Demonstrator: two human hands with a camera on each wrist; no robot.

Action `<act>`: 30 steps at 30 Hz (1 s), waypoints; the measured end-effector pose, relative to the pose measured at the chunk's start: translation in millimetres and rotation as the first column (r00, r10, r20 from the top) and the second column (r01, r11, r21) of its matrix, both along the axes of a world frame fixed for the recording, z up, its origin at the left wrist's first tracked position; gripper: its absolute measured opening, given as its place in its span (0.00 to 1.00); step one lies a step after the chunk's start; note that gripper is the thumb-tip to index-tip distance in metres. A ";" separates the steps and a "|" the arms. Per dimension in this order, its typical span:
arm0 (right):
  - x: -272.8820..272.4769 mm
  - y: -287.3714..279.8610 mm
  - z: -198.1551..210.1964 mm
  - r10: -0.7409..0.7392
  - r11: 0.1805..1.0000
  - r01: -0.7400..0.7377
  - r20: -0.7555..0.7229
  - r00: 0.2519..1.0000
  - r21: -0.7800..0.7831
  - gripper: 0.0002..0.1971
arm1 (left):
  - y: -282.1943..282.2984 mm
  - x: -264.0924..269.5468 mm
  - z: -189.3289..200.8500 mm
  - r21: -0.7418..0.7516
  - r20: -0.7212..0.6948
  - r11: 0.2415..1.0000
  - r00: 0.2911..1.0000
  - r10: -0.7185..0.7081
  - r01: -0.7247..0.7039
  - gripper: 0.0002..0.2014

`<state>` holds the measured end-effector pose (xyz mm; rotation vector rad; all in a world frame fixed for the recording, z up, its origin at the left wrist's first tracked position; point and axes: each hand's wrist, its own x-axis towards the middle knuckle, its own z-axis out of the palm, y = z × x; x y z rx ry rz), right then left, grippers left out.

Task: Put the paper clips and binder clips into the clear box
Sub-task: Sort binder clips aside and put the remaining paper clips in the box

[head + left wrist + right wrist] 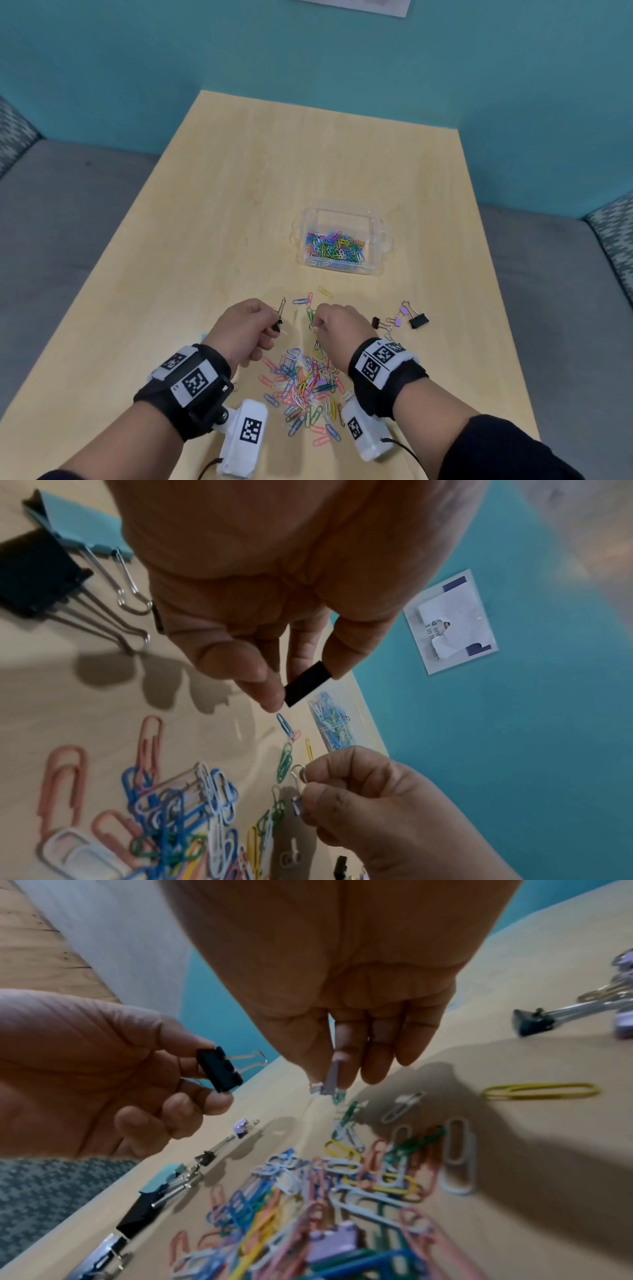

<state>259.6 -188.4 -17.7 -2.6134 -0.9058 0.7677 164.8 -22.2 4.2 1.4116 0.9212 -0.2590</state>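
My left hand (265,325) pinches a small black binder clip (279,317) just above the table; the same black binder clip (307,683) (221,1069) sits between thumb and fingertips. My right hand (322,323) pinches a small purple binder clip (331,1079) by its body, its wire handle (298,771) sticking out. A pile of coloured paper clips (305,380) lies between my wrists. The clear box (342,236) stands beyond my hands, with many paper clips inside. More binder clips (404,318) lie to the right of my right hand.
A few loose paper clips (310,301) lie between my hands and the box. Larger blue and black binder clips (51,561) rest near the table's left edge. Grey seating surrounds the table (239,205), with a teal wall behind.
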 end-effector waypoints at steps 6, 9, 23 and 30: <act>-6.3 29.3 3.7 -0.201 0.939 0.262 -0.262 0.944 0.223 0.07 | 14.0 -8.8 -5.1 0.318 -0.005 0.946 0.998 -0.062 0.060 0.06; 4.2 17.0 2.2 -0.178 0.960 0.195 -0.098 0.979 0.200 0.12 | 23.4 -15.5 -7.8 0.607 -0.130 0.762 0.974 -0.185 0.226 0.04; 11.8 8.0 -15.7 0.361 0.927 -0.334 0.167 0.917 -0.171 0.33 | -28.3 -21.5 -34.7 0.868 -0.395 -0.050 0.624 -0.675 0.494 0.16; -43.9 -15.5 -20.5 0.382 0.905 -0.348 0.111 0.917 -0.244 0.41 | -18.6 -15.2 -34.7 0.863 -0.343 0.062 0.673 -0.655 0.501 0.24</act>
